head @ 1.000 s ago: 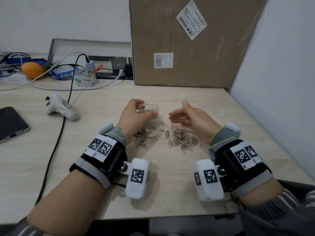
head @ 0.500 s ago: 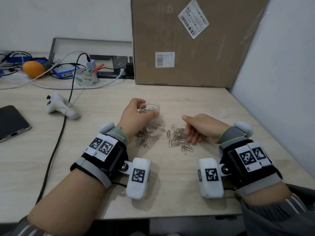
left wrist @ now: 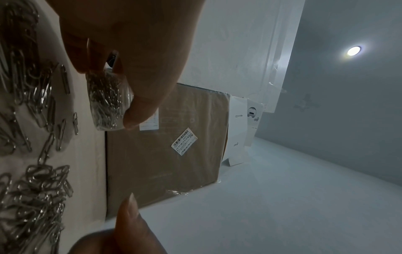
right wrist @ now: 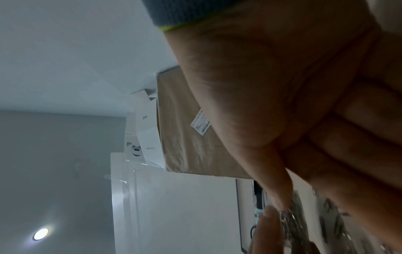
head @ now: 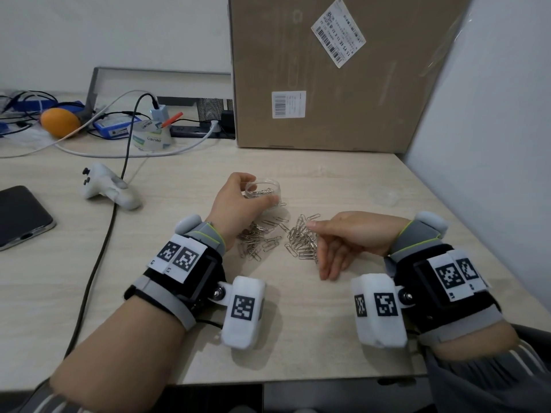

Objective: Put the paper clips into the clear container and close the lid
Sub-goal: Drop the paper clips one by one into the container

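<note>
Head view first: both forearms reach forward over the pale wooden desk (head: 89, 263), each wrist strapped with a marker-covered camera rig. The left hand (head: 238, 204) is turned with its back toward the camera, fingers and thumb curled round the clear container (head: 264, 190), which it grips just above the desk with its open mouth facing up — a few clips already lie inside. From the left wrist camera the same container (left wrist: 108, 99) shows packed with silvery wire, the thumb pressed along its side. The paper clips (head: 301, 239) still on the desk lie in two loose heaps between the hands, one just beside the left wrist and one under the right thumb. The right hand (head: 343, 242) lies palm inward with its edge toward the desk, fingers extended and pointing down and toward the person, thumb stretched out over the nearer heap — relaxed, holding nothing that can be made out. The right wrist camera is blurred; it shows only the palm and straight fingers (right wrist: 326, 137) with some clips beyond them. A clear lid (head: 384, 196) rests on the desk well apart to the right, near the wall. Behind stands a cardboard box (head: 328, 84); to the left lie a white controller (head: 107, 189) and a dark phone (head: 21, 216).
</note>
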Tool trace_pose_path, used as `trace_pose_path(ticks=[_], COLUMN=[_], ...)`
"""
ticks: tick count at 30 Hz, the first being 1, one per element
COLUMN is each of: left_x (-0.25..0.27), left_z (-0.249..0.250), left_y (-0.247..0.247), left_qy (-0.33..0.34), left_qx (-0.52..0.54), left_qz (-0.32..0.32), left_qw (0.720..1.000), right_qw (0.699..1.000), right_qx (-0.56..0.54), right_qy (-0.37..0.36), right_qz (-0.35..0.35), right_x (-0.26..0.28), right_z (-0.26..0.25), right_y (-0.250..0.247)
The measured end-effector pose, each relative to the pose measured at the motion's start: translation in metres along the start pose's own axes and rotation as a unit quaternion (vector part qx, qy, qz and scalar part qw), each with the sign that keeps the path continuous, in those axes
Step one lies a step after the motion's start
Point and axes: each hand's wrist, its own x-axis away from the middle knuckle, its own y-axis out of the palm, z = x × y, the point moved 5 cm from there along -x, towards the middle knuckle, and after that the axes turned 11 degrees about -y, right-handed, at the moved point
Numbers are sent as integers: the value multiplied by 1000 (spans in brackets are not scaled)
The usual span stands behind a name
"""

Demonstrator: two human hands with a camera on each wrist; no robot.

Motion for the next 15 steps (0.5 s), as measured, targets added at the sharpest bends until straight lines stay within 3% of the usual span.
trace_pose_path(ticks=[4,8,11,13,15], left_x=[1,0,0,0,0], left_z=[0,1,1,1,2], left_y=[0,-1,-2,-2,-1], left_qy=[4,6,3,2,1], left_qx=[2,1,4,4,3], left_qz=[6,12,10,5,3], left_qw=[1000,1000,1000,1000,1000], right_qw=[996,979,948,910,883], right_qx=[-52,-90,-75,-44,9], right_qy=[-68,-151,-168,-128,-64], right_qz=[13,101,261,391,466], right_x=[-10,-17,-12,-4,1], right_z=[-8,-16,-16,-5,10], right_y=[5,0,-23,-45,-61])
